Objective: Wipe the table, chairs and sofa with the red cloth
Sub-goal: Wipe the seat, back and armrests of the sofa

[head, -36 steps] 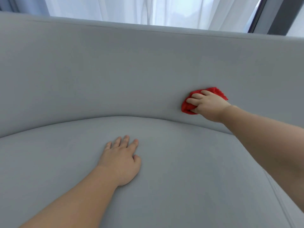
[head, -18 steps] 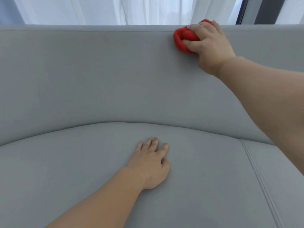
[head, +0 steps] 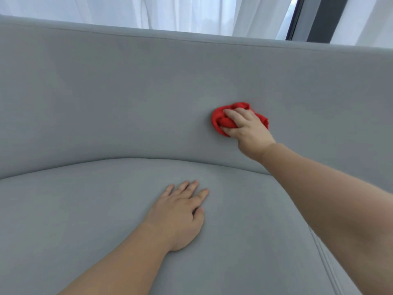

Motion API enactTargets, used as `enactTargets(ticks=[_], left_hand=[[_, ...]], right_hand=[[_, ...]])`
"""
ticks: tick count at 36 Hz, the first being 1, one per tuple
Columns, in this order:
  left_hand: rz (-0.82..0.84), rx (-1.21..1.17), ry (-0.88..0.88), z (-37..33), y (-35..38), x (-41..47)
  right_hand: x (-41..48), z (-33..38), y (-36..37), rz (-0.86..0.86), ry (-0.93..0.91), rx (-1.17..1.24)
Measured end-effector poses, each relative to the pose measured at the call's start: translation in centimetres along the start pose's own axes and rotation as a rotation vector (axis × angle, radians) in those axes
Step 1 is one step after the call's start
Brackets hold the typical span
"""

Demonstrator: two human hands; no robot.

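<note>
A grey fabric sofa point(head: 106, 103) fills the view, its backrest rising behind a curved seat cushion. My right hand point(head: 246, 128) grips a bunched red cloth point(head: 221, 121) and presses it against the backrest, right of centre and about halfway up. My left hand point(head: 180, 211) lies flat on the seat cushion with its fingers spread, palm down, holding nothing.
White sheer curtains point(head: 170, 11) hang behind the sofa's top edge, with a dark window frame point(head: 306, 20) at the upper right. A seam point(head: 327, 265) between seat cushions runs down at the lower right.
My right hand has carried the red cloth down from the backrest's top edge to its middle. The left hand stays flat on the seat.
</note>
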State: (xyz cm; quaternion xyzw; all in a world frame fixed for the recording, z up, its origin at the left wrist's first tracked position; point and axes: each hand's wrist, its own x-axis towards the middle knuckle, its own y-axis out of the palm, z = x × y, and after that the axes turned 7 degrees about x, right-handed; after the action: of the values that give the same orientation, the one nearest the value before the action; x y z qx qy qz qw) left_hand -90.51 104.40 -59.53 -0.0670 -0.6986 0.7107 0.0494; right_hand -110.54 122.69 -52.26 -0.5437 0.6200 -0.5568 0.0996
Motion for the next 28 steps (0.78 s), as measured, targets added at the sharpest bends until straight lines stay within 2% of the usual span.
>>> enactTargets(ticks=[3, 6, 9, 14, 21, 28], left_hand=[[0.029, -0.011, 0.0, 0.1, -0.1, 0.2], [0.07, -0.036, -0.004, 0.1, -0.3, 0.5], [0.087, -0.067, -0.007, 0.0, -0.6, 0.7], [0.02, -0.061, -0.028, 0.0, 0.0, 0.6], [0.007, -0.061, -0.041, -0.2, 0.0, 0.5], [0.011, -0.04, -0.034, 0.0, 0.2, 0.7]], right_hand=[[-3.7, 1.4, 3.0, 0.198, -0.127, 0.034], [-4.3, 2.0, 2.8, 0.432, -0.164, 0.018], [-3.5, 1.9, 1.9, 0.495, -0.209, -0.098], [-3.7, -0.7, -0.2, 0.358, -0.244, -0.189], [-2.4, -5.0, -4.7, 0.123, -0.267, -0.244], [0.0, -8.3, -9.1, -0.137, -0.114, -0.24]])
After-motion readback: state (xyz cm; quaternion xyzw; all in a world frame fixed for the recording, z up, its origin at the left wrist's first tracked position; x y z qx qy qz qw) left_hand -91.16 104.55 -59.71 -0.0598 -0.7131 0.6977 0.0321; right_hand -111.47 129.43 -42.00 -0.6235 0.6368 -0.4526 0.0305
